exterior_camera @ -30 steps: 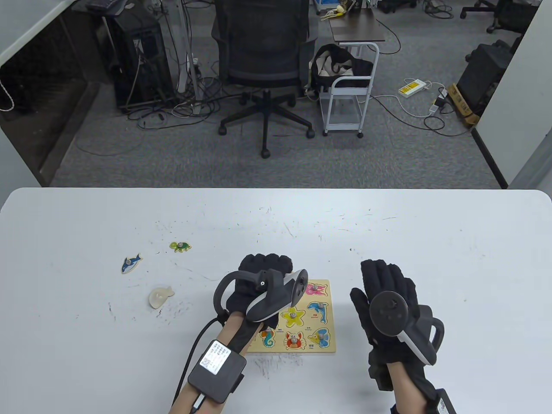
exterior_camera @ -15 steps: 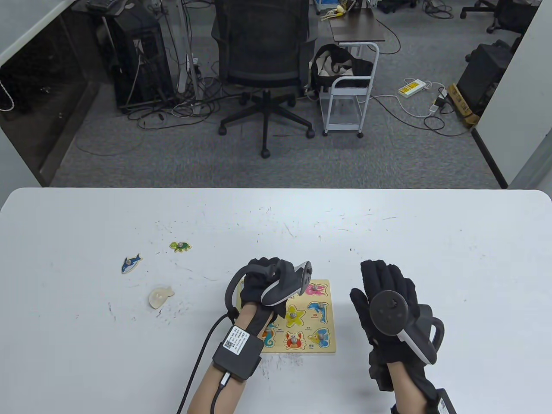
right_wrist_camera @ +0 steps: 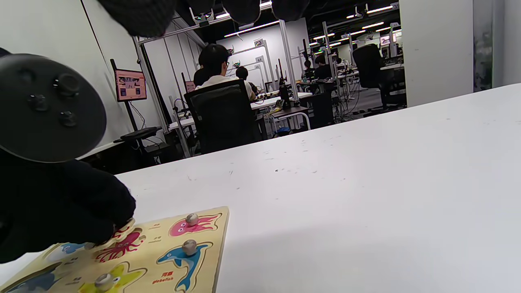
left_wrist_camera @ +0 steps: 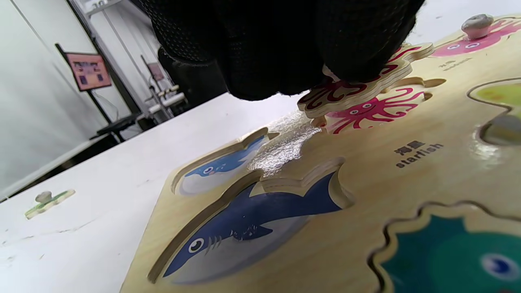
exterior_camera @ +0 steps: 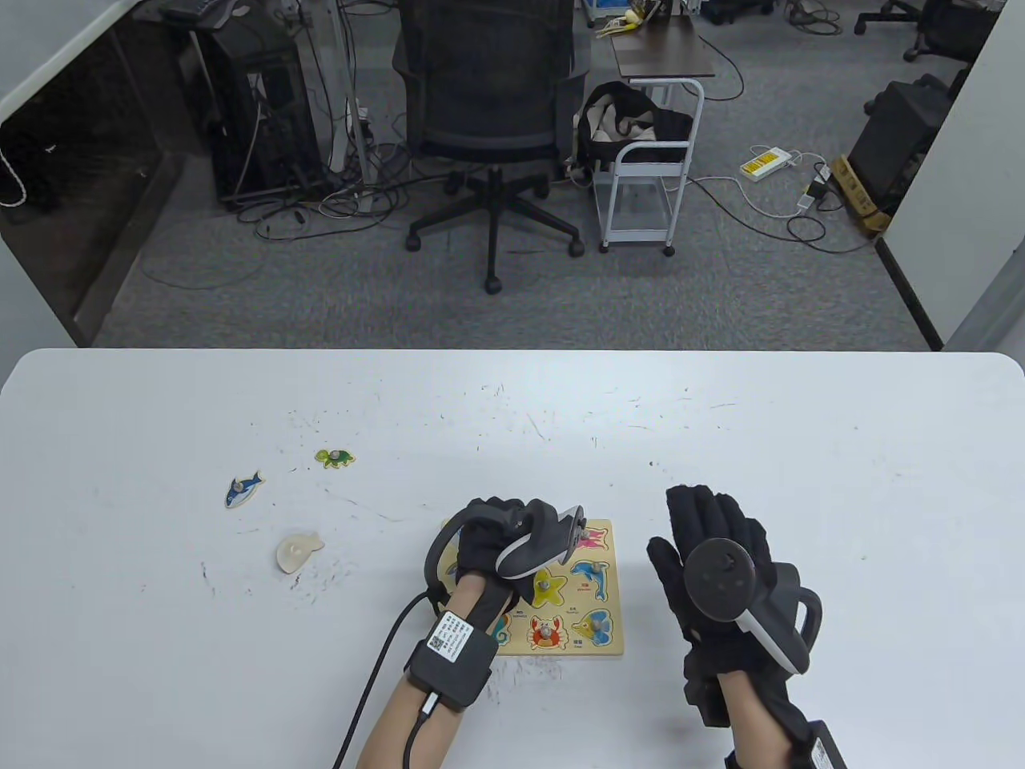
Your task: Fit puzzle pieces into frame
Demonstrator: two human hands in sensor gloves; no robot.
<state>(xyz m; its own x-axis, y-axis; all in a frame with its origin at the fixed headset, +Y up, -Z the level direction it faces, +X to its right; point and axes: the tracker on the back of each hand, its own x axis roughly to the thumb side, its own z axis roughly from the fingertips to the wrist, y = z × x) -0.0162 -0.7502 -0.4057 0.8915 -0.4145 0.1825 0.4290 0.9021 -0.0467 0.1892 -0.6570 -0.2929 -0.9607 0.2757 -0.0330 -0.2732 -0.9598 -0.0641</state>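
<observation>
The wooden puzzle frame (exterior_camera: 570,650) lies near the table's front edge, with several sea-animal pieces seated in it. My left hand (exterior_camera: 490,529) hovers over its upper left part. In the left wrist view that left hand (left_wrist_camera: 285,44) pinches a red octopus piece (left_wrist_camera: 366,81), tilted just above the octopus recess (left_wrist_camera: 366,112). The shark recess (left_wrist_camera: 252,224) and a blue whale recess (left_wrist_camera: 220,167) have no pieces in them. My right hand (exterior_camera: 713,521) rests flat on the table right of the frame, fingers straight, holding nothing.
Left of the frame, three loose pieces lie on the white table: a blue shark piece (exterior_camera: 243,488), a green turtle piece (exterior_camera: 335,457) and a beige face-down piece (exterior_camera: 298,551). Beyond the far edge stand an office chair (exterior_camera: 488,96) and a small white cart (exterior_camera: 649,160).
My left hand has drawn back toward me and lowered onto the frame's upper left part with the octopus piece. The right hand has barely moved.
</observation>
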